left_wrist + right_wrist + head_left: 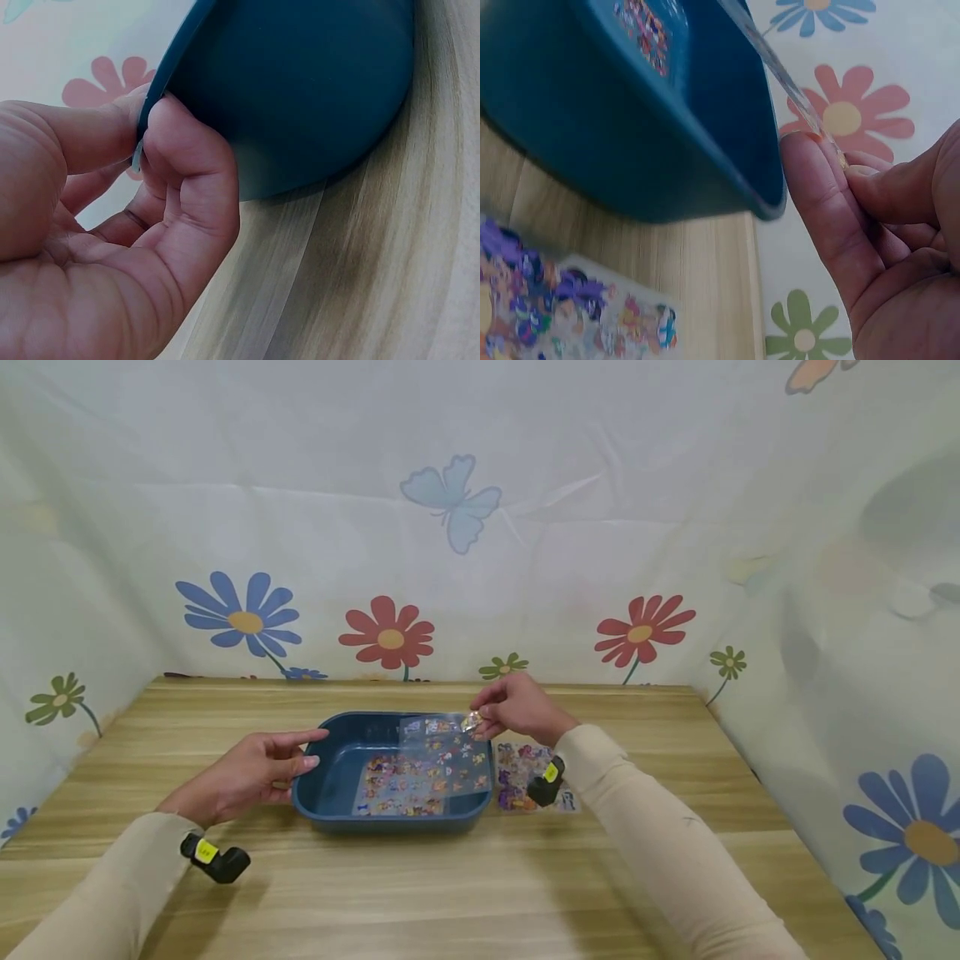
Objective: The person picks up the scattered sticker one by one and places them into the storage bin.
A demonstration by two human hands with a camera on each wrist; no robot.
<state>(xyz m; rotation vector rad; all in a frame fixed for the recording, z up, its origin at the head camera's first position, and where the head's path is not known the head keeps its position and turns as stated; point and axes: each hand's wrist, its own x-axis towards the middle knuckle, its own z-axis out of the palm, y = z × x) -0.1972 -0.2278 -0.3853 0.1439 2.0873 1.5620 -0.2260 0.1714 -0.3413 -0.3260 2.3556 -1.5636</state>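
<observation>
Blue tub (390, 824) holds one sheet (381, 787); left hand (243, 772) pinches nine-o'clock rim (166, 71), right hand (525, 710) second sheet (459, 762); three-o'clock stickers (516, 777) remain outside.

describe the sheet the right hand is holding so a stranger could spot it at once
On the wooden table sits a dark blue tub. Near its far right corner, the right hand pinches a clear sheet dotted with small colourful figures. Only this one is held; a second sheet lies inside the tub, a third sheet on the table to the right.
</observation>
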